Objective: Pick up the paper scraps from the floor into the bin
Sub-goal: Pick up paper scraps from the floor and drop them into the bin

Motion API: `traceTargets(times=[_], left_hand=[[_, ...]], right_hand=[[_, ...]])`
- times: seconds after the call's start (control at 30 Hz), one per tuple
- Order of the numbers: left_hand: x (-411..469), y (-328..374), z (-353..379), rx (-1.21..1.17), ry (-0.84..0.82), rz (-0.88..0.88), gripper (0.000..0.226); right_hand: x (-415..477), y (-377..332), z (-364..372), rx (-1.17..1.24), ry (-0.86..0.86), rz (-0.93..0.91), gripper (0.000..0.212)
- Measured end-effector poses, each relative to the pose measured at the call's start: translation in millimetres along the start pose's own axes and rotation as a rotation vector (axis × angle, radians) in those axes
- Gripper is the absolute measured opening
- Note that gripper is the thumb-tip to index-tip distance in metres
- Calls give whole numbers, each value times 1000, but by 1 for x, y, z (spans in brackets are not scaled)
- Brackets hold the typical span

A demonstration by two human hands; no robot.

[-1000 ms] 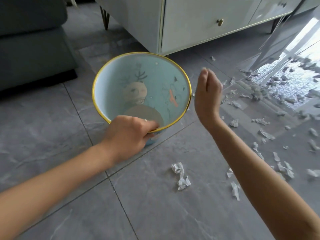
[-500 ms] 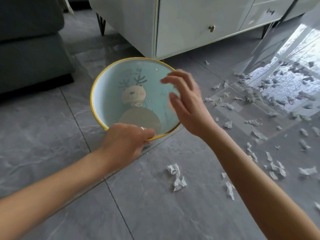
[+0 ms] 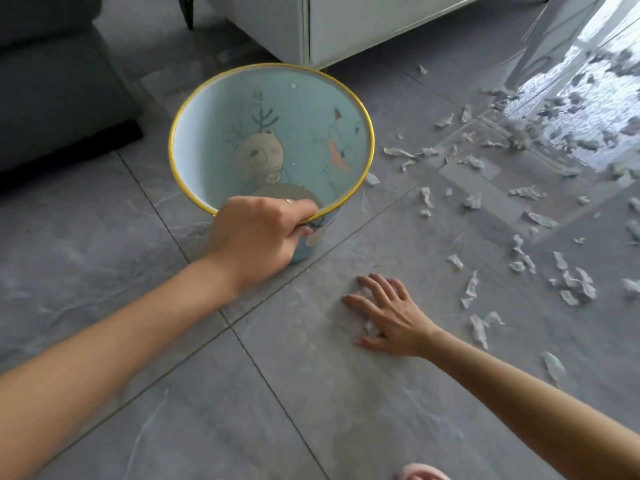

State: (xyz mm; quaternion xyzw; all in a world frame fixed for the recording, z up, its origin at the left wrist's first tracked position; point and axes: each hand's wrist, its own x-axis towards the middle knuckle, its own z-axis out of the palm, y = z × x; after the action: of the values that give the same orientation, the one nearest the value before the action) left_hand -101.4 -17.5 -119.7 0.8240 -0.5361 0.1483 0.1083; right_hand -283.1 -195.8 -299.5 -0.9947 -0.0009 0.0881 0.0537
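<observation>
A light blue bin (image 3: 277, 98) with a gold rim and cartoon prints stands on the grey tiled floor. My left hand (image 3: 259, 233) grips its near rim, thumb outside and fingers inside. Down on the floor in front of the bin, my right hand (image 3: 384, 313) lies with fingers spread over a crumpled white paper scrap (image 3: 370, 328), which shows between thumb and palm. Several more paper scraps (image 3: 471, 292) lie scattered over the tiles to the right.
A white cabinet (image 3: 346, 22) on thin legs stands behind the bin. A dark grey sofa (image 3: 52, 81) fills the upper left. Bright reflected light with more scraps (image 3: 571, 133) lies at the far right. A pink slipper (image 3: 419, 474) peeks in at the bottom edge.
My right hand has dropped from above the bin's opening to the floor, onto the scraps in front of the bin. My left hand keeps hold of the rim.
</observation>
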Motion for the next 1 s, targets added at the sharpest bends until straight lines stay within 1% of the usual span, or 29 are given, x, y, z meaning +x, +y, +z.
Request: traceTargets(times=[0.17,0.3,0.4,0.47,0.53,0.6,0.67,0.73,0.8,0.83,0.87,0.93,0.97,1.0], left_hand=[[0,-6,1,-15,21,-9,12],[2,-13,1,-40,15,5,13],[2,-15,2,-51,20,1,13],[0,-14,3,-60,20,1,12],[-2,-13,3,-67,9,4,12],[-3,-15,3,-72,0,16,12],[-2,-18,2,-84,-3,23,13],[0,-22,2,-103,1,24,14],[3,-25,1,-118,0,31,13],[4,-25,1,-120,-1,41,13],[5,-26,1,-124,-6,58,14],[5,-28,0,-141,-27,107,23],[5,-30,0,-153,-41,125,28],[6,-30,-1,-163,-53,138,29]], right_hand=[[4,3,5,-32,212,-45,53],[7,10,7,1,273,-51,35],[9,12,6,11,297,-5,22],[12,12,6,39,279,38,24],[17,11,3,103,266,99,36],[23,10,-8,204,265,239,45],[29,9,-23,319,297,400,48],[35,7,-50,505,416,572,51],[41,8,-82,725,635,678,51],[44,9,-102,794,741,690,50],[46,9,-123,825,837,665,49],[49,5,-169,817,982,551,46],[50,2,-189,775,1009,511,43],[50,-1,-208,698,998,495,38]])
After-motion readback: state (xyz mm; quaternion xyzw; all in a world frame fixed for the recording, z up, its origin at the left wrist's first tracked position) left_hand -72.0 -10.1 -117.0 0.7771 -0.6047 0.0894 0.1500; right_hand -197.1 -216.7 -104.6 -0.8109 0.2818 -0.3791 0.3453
